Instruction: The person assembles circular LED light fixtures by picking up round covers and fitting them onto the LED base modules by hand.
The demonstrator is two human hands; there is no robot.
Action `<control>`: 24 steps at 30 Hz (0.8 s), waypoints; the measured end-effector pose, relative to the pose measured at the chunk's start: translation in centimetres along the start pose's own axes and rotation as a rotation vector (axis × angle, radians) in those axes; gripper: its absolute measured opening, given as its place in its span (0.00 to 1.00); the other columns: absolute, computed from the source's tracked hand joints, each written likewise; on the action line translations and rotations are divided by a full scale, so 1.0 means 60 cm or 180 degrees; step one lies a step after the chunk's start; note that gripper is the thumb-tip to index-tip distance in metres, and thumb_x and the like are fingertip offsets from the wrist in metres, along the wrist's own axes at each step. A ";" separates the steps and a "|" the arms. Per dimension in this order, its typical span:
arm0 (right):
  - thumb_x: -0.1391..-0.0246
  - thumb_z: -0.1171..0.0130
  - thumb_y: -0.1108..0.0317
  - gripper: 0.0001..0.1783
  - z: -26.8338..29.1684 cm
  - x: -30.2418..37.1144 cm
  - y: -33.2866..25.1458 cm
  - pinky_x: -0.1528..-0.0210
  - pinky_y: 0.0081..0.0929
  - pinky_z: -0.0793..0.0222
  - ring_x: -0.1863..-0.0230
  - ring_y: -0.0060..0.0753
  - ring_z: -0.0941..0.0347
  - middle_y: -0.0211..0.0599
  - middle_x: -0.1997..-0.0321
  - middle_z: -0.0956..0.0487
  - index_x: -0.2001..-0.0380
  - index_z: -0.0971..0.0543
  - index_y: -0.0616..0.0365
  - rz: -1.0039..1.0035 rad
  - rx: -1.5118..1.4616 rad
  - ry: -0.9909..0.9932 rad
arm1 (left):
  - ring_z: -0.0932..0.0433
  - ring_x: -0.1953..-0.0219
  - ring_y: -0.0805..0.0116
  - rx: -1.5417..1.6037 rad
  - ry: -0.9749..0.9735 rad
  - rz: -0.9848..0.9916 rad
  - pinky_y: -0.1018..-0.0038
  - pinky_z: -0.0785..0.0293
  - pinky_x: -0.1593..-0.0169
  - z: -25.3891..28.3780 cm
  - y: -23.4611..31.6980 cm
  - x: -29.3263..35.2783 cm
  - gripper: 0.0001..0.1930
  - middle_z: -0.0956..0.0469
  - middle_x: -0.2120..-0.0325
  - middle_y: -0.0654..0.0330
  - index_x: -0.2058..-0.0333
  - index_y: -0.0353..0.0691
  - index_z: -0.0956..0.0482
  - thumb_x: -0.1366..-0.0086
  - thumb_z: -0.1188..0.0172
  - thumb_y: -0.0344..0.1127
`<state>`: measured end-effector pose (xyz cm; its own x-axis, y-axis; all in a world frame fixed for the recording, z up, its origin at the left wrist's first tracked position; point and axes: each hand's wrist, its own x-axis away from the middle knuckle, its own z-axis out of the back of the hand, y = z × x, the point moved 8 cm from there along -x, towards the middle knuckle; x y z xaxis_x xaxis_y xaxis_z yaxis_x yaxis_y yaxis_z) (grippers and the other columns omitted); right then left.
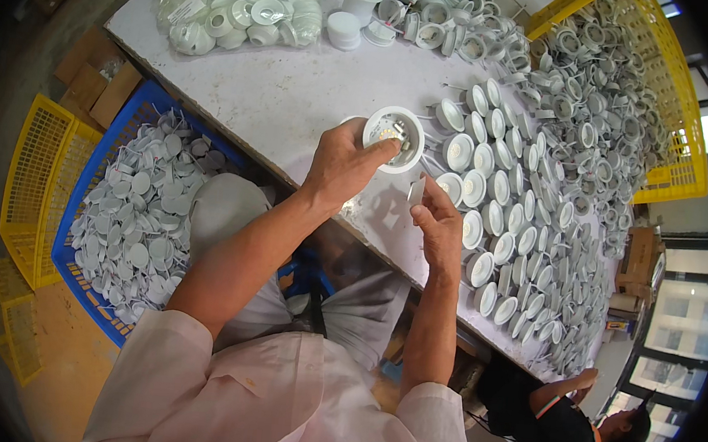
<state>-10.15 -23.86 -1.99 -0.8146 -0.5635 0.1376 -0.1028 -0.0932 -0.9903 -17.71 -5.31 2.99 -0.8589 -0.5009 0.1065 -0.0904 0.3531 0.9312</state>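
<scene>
My left hand [346, 161] grips a white round downlight housing [412, 128] above the table, its thumb resting inside the rim. The housing's hollow faces up, and small yellowish and metallic parts show in it. Just to the right, my right hand [439, 224] pinches a thin white flat piece [416, 190] between thumb and fingers; it is seen nearly edge-on, so its full shape cannot be made out. The two hands are close together but apart. Beside my right hand, rows of white round downlights [474, 189] lie on the table.
A pale table [240, 79] bears a clear bag [237, 12] of white cups, stacked white discs [344, 31] and many loose ring housings [588, 98]. A yellow crate [687, 156] stands at far right. A blue basket [76, 270] of white discs is at my left. Another person [554, 424] sits at lower right.
</scene>
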 end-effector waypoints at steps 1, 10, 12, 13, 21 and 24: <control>0.62 0.27 0.70 0.36 0.002 0.002 -0.004 0.63 0.17 0.32 0.62 0.20 0.33 0.30 0.57 0.26 0.46 0.28 0.61 0.0039 -0.0109 0.0040 | 0.34 0.76 0.85 0.0007 -0.0008 -0.0017 0.85 0.40 0.75 -0.001 -0.004 0.000 0.10 0.24 0.73 0.68 0.62 0.35 0.22 0.41 0.39 0.33; 0.73 0.24 0.71 0.40 -0.032 0.034 -0.199 0.57 0.29 0.32 0.56 0.34 0.30 0.38 0.52 0.26 0.48 0.26 0.56 0.1766 0.1824 0.0476 | 0.36 0.77 0.84 0.0020 -0.0524 0.0419 0.85 0.41 0.75 -0.043 -0.034 0.020 0.22 0.29 0.77 0.70 0.61 0.38 0.22 0.33 0.50 0.53; 0.73 0.24 0.70 0.40 -0.054 0.035 -0.212 0.55 0.31 0.32 0.52 0.38 0.31 0.40 0.51 0.28 0.48 0.26 0.57 0.2088 0.2393 0.0258 | 0.36 0.76 0.84 -0.0084 -0.0462 0.0307 0.85 0.41 0.75 -0.050 -0.024 0.027 0.24 0.29 0.77 0.71 0.62 0.41 0.22 0.33 0.54 0.58; 0.74 0.23 0.68 0.41 -0.062 0.034 -0.215 0.53 0.34 0.32 0.50 0.42 0.33 0.43 0.50 0.30 0.49 0.26 0.57 0.2047 0.2562 0.0179 | 0.32 0.70 0.81 0.0084 -0.0615 0.0459 0.82 0.36 0.69 -0.059 -0.026 0.031 0.27 0.26 0.72 0.65 0.60 0.35 0.23 0.32 0.56 0.57; 0.74 0.23 0.66 0.42 -0.065 0.034 -0.191 0.52 0.34 0.30 0.47 0.40 0.33 0.43 0.48 0.30 0.48 0.26 0.56 0.1724 0.2410 0.0039 | 0.26 0.66 0.76 -0.0473 -0.0842 0.0603 0.79 0.30 0.63 -0.048 -0.063 0.019 0.28 0.22 0.68 0.58 0.60 0.28 0.23 0.36 0.48 0.55; 0.64 0.26 0.68 0.35 -0.024 0.036 -0.174 0.57 0.28 0.29 0.54 0.32 0.28 0.41 0.51 0.27 0.48 0.26 0.57 0.1443 0.1488 0.0257 | 0.33 0.74 0.82 -0.0530 -0.0912 0.0355 0.82 0.38 0.73 -0.061 -0.045 0.025 0.17 0.25 0.74 0.67 0.59 0.35 0.22 0.38 0.44 0.44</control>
<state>-11.65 -22.88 8.65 -0.7610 -0.5691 -0.3115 0.5050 -0.2181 -0.8351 -16.94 -9.90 1.91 -0.9676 -0.2158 0.1306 0.0752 0.2474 0.9660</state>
